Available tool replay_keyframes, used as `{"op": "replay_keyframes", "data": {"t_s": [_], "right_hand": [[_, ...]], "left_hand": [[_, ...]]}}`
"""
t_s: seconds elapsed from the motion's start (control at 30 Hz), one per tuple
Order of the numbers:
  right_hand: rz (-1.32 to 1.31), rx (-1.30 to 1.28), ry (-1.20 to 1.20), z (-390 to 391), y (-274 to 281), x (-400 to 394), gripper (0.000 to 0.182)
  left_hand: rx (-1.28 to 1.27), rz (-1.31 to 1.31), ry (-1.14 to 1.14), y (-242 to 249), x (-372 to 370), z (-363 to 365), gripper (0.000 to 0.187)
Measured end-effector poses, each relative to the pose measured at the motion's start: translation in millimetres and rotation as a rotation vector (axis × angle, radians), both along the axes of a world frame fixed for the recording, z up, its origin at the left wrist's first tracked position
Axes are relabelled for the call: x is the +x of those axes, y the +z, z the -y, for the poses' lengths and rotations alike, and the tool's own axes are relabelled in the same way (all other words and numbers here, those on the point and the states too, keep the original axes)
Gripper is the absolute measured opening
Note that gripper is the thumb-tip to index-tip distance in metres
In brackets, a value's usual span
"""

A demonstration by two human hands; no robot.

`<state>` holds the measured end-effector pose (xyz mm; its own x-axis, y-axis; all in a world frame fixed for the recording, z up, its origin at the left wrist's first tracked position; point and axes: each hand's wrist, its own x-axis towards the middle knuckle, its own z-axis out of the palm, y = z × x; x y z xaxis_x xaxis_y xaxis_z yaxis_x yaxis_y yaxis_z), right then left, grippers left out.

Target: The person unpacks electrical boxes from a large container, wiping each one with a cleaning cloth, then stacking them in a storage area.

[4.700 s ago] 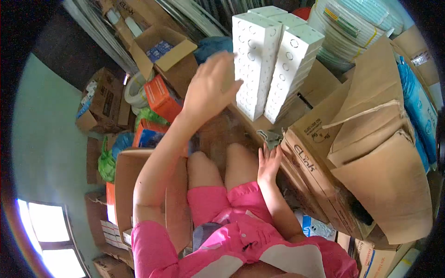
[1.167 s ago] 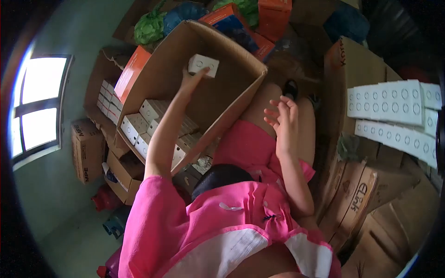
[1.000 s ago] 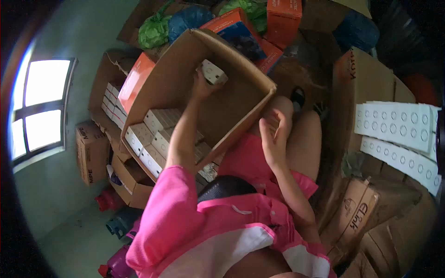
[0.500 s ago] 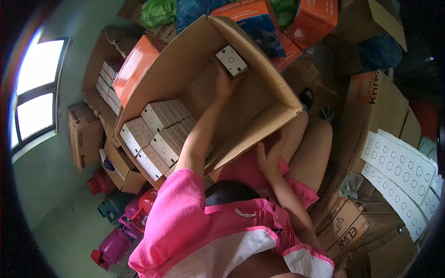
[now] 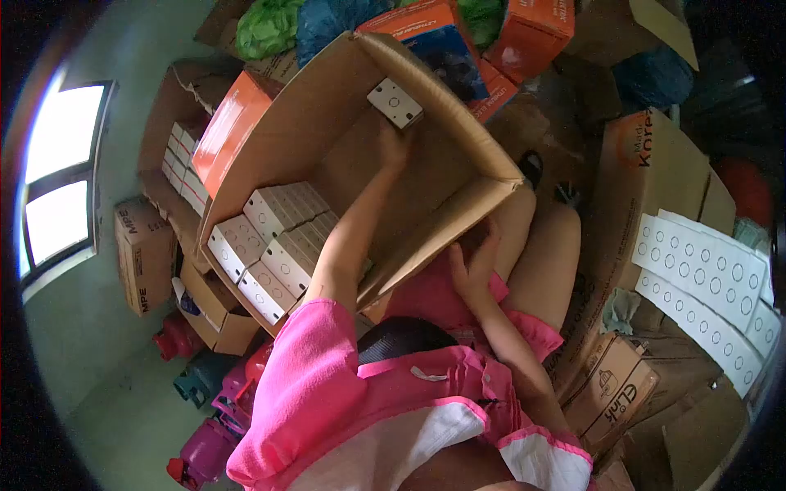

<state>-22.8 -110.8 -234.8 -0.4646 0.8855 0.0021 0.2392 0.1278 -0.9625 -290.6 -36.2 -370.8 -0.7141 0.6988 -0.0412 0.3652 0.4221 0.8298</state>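
A large open cardboard carton sits tilted in front of me. Deep in it, my left hand is closed at the lower end of a white electrical box with a round knockout mark; its fingertips are hidden behind the box. Stacked rows of similar white electrical boxes fill the carton's left end. My right hand holds the carton's near side from outside, thumb apart, with its fingers partly hidden under the edge.
Orange printed boxes stand beyond the carton, with green and blue bags. A carton marked Korea and white sheets with circles lie to the right. Gas cylinders stand at lower left, below an MPE carton.
The whole view has shifted slightly. My left hand stays at the white electrical box at the carton's far end, and my right hand keeps its place on the near side.
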Motion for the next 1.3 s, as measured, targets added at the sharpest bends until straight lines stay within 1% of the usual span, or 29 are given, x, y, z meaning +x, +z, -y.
{"op": "replay_keyframes", "data": {"t_s": [0.07,0.1,0.13,0.17,0.2,0.23,0.27,0.3,0.33,0.37,0.43,0.5,0.53,0.57,0.63,0.7,0.77,0.83,0.9,0.97,1.0,1.03,1.1,1.13,1.23,1.3], "right_hand": [[0.078,0.07,-0.004,1,-13,4,0.071],[0.06,0.068,0.001,2,-12,3,0.07],[0.046,0.072,-0.007,2,-9,1,0.07],[0.039,0.084,-0.027,1,-7,0,0.07],[-0.028,-0.044,-0.035,7,-29,2,0.07],[-0.006,0.004,-0.064,8,-22,0,0.072],[0.02,0.056,-0.099,6,-12,-2,0.075],[0.011,0.086,-0.123,5,-1,-4,0.073],[-0.002,0.114,-0.145,5,6,-1,0.07],[-0.084,0.054,-0.222,5,6,4,0.069],[-0.301,-0.068,-0.351,9,7,1,0.066],[-0.37,-0.197,-0.377,8,12,11,0.058],[-0.352,-0.175,-0.392,5,11,23,0.055],[-0.332,-0.154,-0.407,2,9,36,0.051],[-0.187,0.062,-0.486,-10,-12,56,0.044],[-0.248,-0.162,-0.588,-20,-24,65,0.039],[-0.279,-0.346,-0.655,-28,-41,69,0.036],[-0.285,-0.495,-0.699,-31,-59,65,0.035],[-0.288,-0.497,-0.679,-25,-68,60,0.036],[-0.264,-0.505,-0.645,-19,-67,63,0.037],[-0.244,-0.511,-0.622,-19,-65,65,0.037],[-0.226,-0.515,-0.601,-20,-63,67,0.037],[-0.322,-0.557,-0.609,-22,-60,70,0.037],[-0.367,-0.58,-0.612,-21,-60,71,0.036],[-0.353,-0.577,-0.595,-20,-59,71,0.036],[-0.359,-0.584,-0.589,-23,-65,65,0.034]], "left_hand": [[-0.047,0.094,-0.006,-38,-8,5,0.073],[-0.016,0.024,-0.043,-50,-10,13,0.077],[0.023,-0.041,-0.091,-52,-7,22,0.081],[0.034,-0.219,-0.065,-40,1,27,0.086],[0.06,-0.388,-0.043,-21,15,34,0.091],[-0.008,-0.318,-0.036,33,28,33,0.099],[0.122,-0.541,-0.034,21,15,38,0.095],[0.261,-0.494,0.022,68,16,25,0.088],[0.369,-0.691,0.034,134,33,13,0.077],[0.447,-0.965,0.015,170,28,2,0.068],[0.598,-1.047,-0.019,227,25,-18,0.069],[0.837,-0.995,-0.095,283,47,-42,0.066],[0.94,-0.966,-0.123,308,64,-48,0.065],[0.934,-0.967,-0.194,330,86,-54,0.066],[0.91,-0.973,-0.328,367,149,-66,0.067],[0.815,-0.826,-0.536,398,222,-73,0.079],[0.625,-0.635,-0.818,415,279,-77,0.091],[0.651,-0.432,-1.023,415,334,-98,0.097],[0.647,-0.403,-1.108,418,380,-117,0.102],[0.558,-0.327,-1.123,426,414,-128,0.107],[0.586,-0.375,-1.141,424,424,-136,0.111],[0.553,-0.421,-1.122,424,432,-140,0.111],[0.488,-0.511,-1.081,424,445,-147,0.113],[0.47,-0.494,-1.098,423,447,-151,0.113],[0.426,-0.665,-1.069,427,451,-155,0.108],[0.464,-0.564,-1.093,433,448,-157,0.104]]}}
